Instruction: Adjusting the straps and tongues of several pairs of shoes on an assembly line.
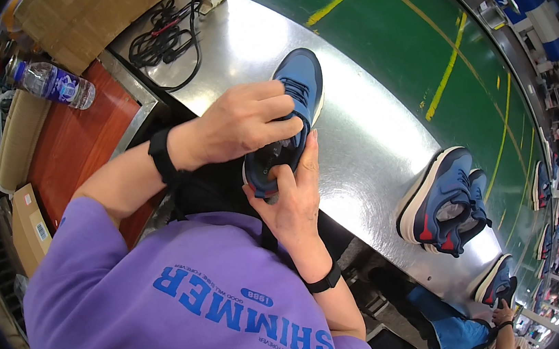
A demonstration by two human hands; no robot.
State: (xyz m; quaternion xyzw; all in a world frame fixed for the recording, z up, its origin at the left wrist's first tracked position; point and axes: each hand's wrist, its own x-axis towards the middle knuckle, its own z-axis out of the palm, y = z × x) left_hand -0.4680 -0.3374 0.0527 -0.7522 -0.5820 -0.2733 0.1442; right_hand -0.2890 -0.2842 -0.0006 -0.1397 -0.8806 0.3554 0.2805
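A blue sneaker with dark laces and a pale sole lies on the metal bench in front of me, its toe pointing away. My left hand comes across from the left, fingers curled and pinching at the shoe's tongue and collar. Lower down, my right hand holds the heel end, with a finger reaching into the shoe's opening. A dark insole shows inside between the two hands. The left fingertips partly hide what they pinch.
The shiny metal bench borders a green surface with yellow lines. A pair of blue sneakers stands to the right. Black cable, a cardboard box and a water bottle are at left. A co-worker's hand touches another shoe.
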